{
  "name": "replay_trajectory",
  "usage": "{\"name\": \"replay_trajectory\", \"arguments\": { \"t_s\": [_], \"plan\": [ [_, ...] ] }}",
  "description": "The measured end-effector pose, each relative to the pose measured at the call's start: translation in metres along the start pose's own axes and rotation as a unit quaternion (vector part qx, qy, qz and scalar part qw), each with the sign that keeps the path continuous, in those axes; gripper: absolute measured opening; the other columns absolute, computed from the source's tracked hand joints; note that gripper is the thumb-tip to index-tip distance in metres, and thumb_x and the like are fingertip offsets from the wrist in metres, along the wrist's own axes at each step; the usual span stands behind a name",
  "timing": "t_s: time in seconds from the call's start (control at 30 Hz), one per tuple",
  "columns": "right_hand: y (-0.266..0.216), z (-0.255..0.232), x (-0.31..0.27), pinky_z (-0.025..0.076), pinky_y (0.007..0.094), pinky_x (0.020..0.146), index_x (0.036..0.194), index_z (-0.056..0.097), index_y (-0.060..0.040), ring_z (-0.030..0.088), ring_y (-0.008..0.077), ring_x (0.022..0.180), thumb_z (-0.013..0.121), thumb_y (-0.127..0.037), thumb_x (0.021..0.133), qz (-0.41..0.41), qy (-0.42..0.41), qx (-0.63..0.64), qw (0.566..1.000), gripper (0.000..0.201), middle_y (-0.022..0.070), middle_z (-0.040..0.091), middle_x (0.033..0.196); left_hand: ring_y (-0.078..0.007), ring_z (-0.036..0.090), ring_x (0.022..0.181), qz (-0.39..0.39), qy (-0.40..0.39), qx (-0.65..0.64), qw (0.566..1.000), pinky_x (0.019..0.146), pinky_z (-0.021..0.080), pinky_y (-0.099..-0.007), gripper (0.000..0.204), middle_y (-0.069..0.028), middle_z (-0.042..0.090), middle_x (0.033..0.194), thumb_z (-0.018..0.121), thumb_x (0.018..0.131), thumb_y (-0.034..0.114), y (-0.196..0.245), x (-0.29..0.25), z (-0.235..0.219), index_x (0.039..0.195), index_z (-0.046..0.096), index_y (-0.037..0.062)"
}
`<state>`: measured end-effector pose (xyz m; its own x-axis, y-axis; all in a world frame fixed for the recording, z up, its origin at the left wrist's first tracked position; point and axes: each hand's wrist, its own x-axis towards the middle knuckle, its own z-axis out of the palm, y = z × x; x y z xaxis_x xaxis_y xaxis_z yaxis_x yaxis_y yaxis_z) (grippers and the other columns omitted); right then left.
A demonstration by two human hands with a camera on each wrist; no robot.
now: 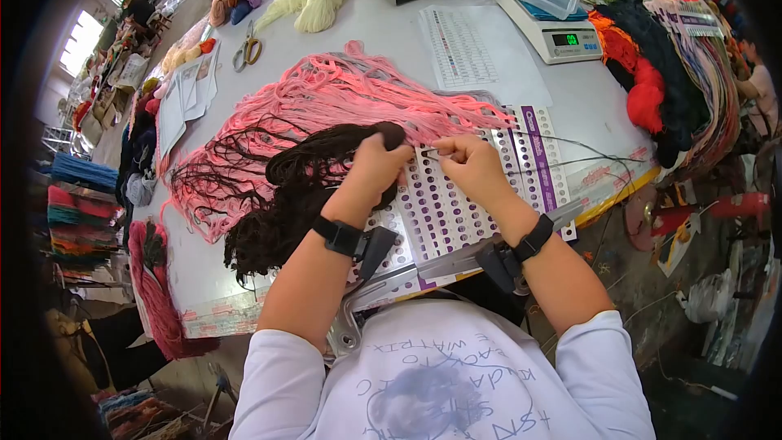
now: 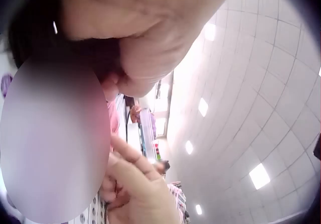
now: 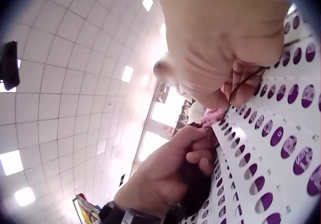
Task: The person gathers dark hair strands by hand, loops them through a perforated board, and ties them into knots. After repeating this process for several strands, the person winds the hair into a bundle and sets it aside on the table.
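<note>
A dark brown yarn bundle [image 1: 297, 187] lies over a wide spread of pink yarn [image 1: 326, 85]. My left hand [image 1: 376, 167] grips the bundle's upper end; in the right wrist view dark yarn [image 3: 195, 189] hangs under that hand [image 3: 160, 171]. Just to the right, my right hand [image 1: 474, 167] pinches a thin dark strand [image 3: 251, 77] between thumb and fingers. Both hands are close together over a white card [image 1: 440, 216] with rows of holes and purple print. A blurred pale shape covers much of the left wrist view.
A digital scale [image 1: 562, 39] and a printed sheet [image 1: 468, 53] are at the back right. Scissors [image 1: 247, 49] and cream yarn [image 1: 322, 2] lie at the back left. Dark and red yarn [image 1: 648, 85] drapes at the right edge, a pink hank [image 1: 151, 277] at the left corner.
</note>
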<state>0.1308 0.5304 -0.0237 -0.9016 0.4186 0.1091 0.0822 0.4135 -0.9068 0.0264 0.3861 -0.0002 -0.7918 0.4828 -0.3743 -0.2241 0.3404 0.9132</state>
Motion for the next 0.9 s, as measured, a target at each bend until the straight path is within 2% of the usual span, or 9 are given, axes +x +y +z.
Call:
{"name": "replay_trajectory", "arguments": {
  "t_s": [0.1,0.17,0.3,0.4,0.5,0.6,0.73,0.8,0.9],
  "plan": [
    [0.001,-0.005,0.004,0.051,0.0332,0.068,0.095,0.070,-0.0095,0.063,0.0245,0.072,0.064,-0.011,0.074,-0.022,-0.004,-0.100,0.995,0.022,0.0090,0.061,0.087,-0.0165,0.053,0.056,0.041,0.035,-0.136,0.989,0.053,0.044,-0.0271,0.011,-0.0061,0.054,0.065,0.055,0.080,0.007,0.005,-0.006,-0.029,0.087,0.054,-0.0013],
    [0.001,-0.007,0.001,0.051,0.0360,0.067,0.095,0.070,-0.0103,0.062,0.0264,0.072,0.064,-0.013,0.074,-0.050,-0.013,-0.178,0.983,0.022,0.0088,0.060,0.087,-0.0187,0.056,0.067,0.008,0.021,-0.331,0.943,0.063,0.047,-0.0300,0.007,-0.0067,0.055,0.072,0.052,0.081,0.008,0.010,-0.009,-0.048,0.084,0.053,0.0019],
    [-0.010,-0.002,0.005,0.050,0.0410,0.068,0.079,0.067,-0.0085,0.060,0.0279,0.079,0.064,-0.013,0.075,-0.082,-0.004,-0.250,0.965,0.007,0.0084,0.058,0.084,-0.0217,0.058,0.079,0.038,-0.048,-0.441,0.896,0.074,0.047,-0.0343,0.005,-0.0069,0.057,0.077,0.049,0.081,0.009,0.003,-0.010,-0.061,0.083,0.052,0.0048],
    [-0.005,0.000,0.008,0.047,0.0391,0.074,0.070,0.060,-0.0069,0.056,0.0279,0.084,0.062,-0.010,0.075,-0.233,0.034,-0.316,0.919,0.006,0.0084,0.056,0.081,-0.0222,0.063,0.079,0.046,-0.107,-0.441,0.890,0.072,0.050,-0.0327,0.006,-0.0096,0.063,0.082,0.049,0.086,0.009,0.006,-0.010,-0.053,0.088,0.052,0.0048],
    [-0.008,0.003,0.009,0.045,0.0392,0.076,0.076,0.058,-0.0058,0.055,0.0295,0.085,0.061,-0.010,0.077,-0.236,0.058,-0.214,0.946,0.005,0.0095,0.056,0.081,-0.0204,0.066,0.073,0.044,-0.110,-0.392,0.912,0.064,0.050,-0.0279,0.004,-0.0142,0.065,0.094,0.050,0.088,0.005,0.016,-0.015,-0.027,0.092,0.051,0.0035],
    [-0.022,0.000,0.008,0.045,0.0422,0.073,0.083,0.055,-0.0048,0.057,0.0321,0.085,0.059,-0.009,0.080,-0.141,0.022,-0.133,0.981,0.007,0.0116,0.059,0.084,-0.0178,0.065,0.064,0.088,-0.186,-0.154,0.967,0.054,0.048,-0.0246,0.016,-0.0121,0.061,0.090,0.054,0.084,-0.003,-0.001,-0.003,-0.008,0.098,0.047,-0.0018],
    [-0.018,0.000,0.008,0.047,0.0434,0.072,0.088,0.054,-0.0049,0.060,0.0332,0.085,0.057,-0.009,0.081,-0.039,-0.034,-0.094,0.994,0.009,0.0136,0.062,0.090,-0.0135,0.057,0.059,0.123,-0.131,-0.015,0.984,0.054,0.044,-0.0250,0.012,-0.0070,0.059,0.074,0.061,0.083,0.004,0.004,-0.005,0.001,0.087,0.050,0.0015],
    [-0.004,-0.003,0.009,0.047,0.0430,0.072,0.089,0.055,-0.0051,0.060,0.0335,0.086,0.057,-0.009,0.081,-0.035,-0.045,-0.104,0.993,0.009,0.0138,0.062,0.091,-0.0120,0.051,0.058,0.100,-0.014,-0.007,0.995,0.057,0.043,-0.0264,0.013,-0.0044,0.056,0.067,0.063,0.083,0.009,0.009,-0.007,-0.019,0.083,0.051,0.0033],
    [0.006,0.000,0.010,0.048,0.0422,0.075,0.092,0.056,-0.0057,0.060,0.0334,0.087,0.055,-0.009,0.081,-0.042,-0.051,-0.119,0.991,0.011,0.0136,0.062,0.093,-0.0143,0.051,0.058,0.062,0.023,-0.199,0.978,0.059,0.041,-0.0262,0.015,-0.0033,0.051,0.063,0.061,0.081,0.007,0.010,-0.001,-0.094,0.070,0.051,0.0054]
  ]
}}
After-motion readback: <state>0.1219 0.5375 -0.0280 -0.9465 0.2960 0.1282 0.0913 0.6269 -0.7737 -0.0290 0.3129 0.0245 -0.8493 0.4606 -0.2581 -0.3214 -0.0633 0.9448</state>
